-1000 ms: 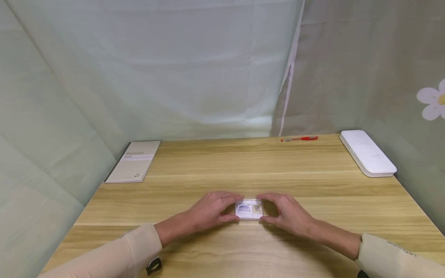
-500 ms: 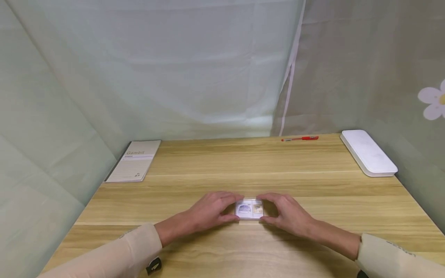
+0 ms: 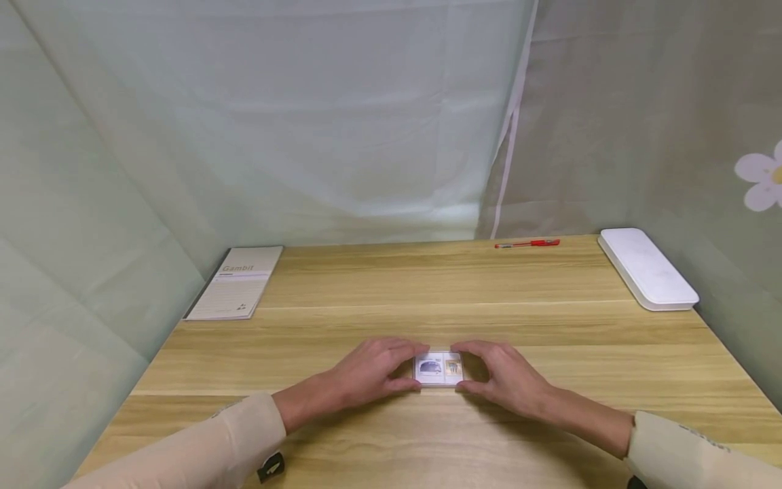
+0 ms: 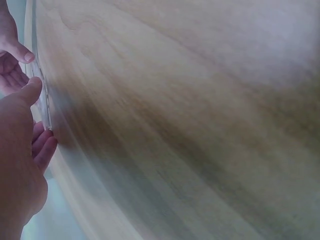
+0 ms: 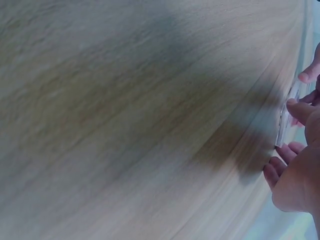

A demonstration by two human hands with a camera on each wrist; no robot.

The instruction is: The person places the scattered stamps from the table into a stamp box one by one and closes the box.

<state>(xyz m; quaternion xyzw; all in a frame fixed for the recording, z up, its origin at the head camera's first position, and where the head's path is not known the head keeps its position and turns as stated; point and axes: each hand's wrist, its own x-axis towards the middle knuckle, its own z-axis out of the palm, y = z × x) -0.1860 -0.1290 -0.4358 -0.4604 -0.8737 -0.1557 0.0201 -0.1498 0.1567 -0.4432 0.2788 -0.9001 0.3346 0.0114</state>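
Observation:
A small flat clear case (image 3: 436,377) with a white insert and two small pictures lies face up at the middle of the table in the head view. My left hand (image 3: 374,370) pinches its left end, thumb at the near edge and fingers at the far edge. At the right end my right hand (image 3: 510,377) grips it the same way. Both wrist views catch the case edge-on, as a thin strip close over the wood. The left wrist view has the left hand (image 4: 22,145) at its border; in the right wrist view the right hand (image 5: 297,172) is partly cut off.
A notebook marked "Gambit" (image 3: 235,285) lies at the back left of the wooden table (image 3: 366,292). Along the back edge is a red pen (image 3: 527,244). A white rounded box (image 3: 647,268) sits at the back right. Fabric curtains (image 3: 342,122) enclose the table behind and at the sides.

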